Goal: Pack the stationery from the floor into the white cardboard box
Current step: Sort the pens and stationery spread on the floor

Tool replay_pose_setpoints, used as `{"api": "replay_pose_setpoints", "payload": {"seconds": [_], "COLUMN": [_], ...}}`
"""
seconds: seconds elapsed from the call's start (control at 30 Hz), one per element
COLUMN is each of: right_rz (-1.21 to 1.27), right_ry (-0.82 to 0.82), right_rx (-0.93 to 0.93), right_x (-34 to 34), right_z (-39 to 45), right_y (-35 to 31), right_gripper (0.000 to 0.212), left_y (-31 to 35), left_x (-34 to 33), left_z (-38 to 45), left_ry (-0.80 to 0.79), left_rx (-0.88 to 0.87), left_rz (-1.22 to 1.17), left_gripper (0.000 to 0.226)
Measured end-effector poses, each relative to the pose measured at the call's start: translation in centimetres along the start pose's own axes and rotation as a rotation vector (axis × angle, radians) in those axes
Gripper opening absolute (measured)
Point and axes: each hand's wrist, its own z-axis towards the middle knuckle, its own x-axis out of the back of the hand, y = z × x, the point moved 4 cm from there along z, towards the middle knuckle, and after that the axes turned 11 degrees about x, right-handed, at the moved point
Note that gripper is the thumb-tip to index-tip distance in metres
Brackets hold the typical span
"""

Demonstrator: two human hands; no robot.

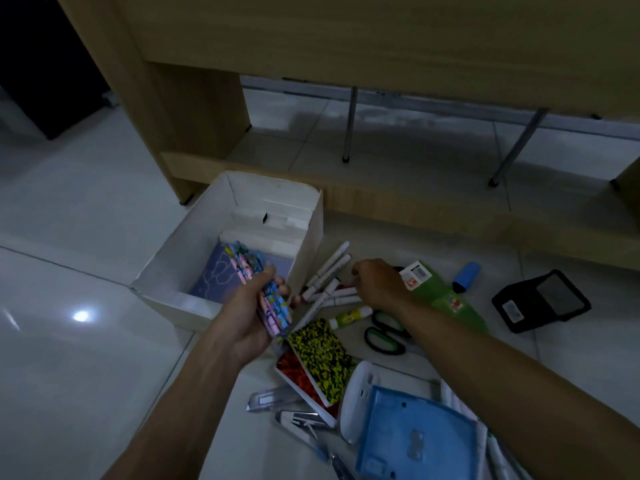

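Two bare hands at work over stationery scattered on a white tiled floor (86,237), beside an open white cardboard box (180,247).

Left hand (249,317) grips a bundle of colourful patterned pens (266,292), fingers curled round it – bundle hangs over the box's near-right corner. Right hand (379,285) reaches onto a heap of white marker pens (329,282) at the box's 3 o'clock, fingers curled down on them; can't tell if it actually pinches one. In the box: a purple notebook (214,278) w/ white packs behind. At the markers' 6 o'clock – a yellow-black speckled notebook (322,355), green-handled scissors (384,334), a glue stick (349,317).
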Motion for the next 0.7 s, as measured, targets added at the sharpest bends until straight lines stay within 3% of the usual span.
{"api": "replay_pose_setpoints", "payload": {"seconds": [0.13,0.23,0.3,0.43,0.57,0.7], "right_rz": [-0.156,-0.245,-0.27,-0.336,-0.386,-0.307], "right_ry": [-0.081,-0.169,-0.209,-0.223,-0.209,-0.167], "right_rx": [0.098,0.183,0.218,0.266,0.283,0.232], "right_x": [-0.4,-0.8,-1.1,-0.5,0.9,3.0], "right_z": [1.3,2.5,2.9,2.2,0.8,-0.1], "right_y": [-0.6,-0.8,-0.9,-1.6,-1.6,-0.8], "right_gripper": [0.042,0.022,0.019,0.042,0.045,0.041], "left_y": [0.0,0.1,0.2,0.2,0.1,0.1], "left_x": [0.1,0.2,0.2,0.1,0.0,-0.1], "left_z": [0.3,0.4,0.4,0.2,-0.1,-0.1], "left_ry": [-0.015,-0.055,-0.069,-0.058,-0.02,0.041], "left_rx": [-0.013,-0.03,-0.038,-0.043,-0.035,-0.071], "left_rz": [0.009,-0.071,-0.086,-0.069,-0.029,0.017], "left_gripper": [0.029,0.02,0.016,0.018,0.035,0.027]}}
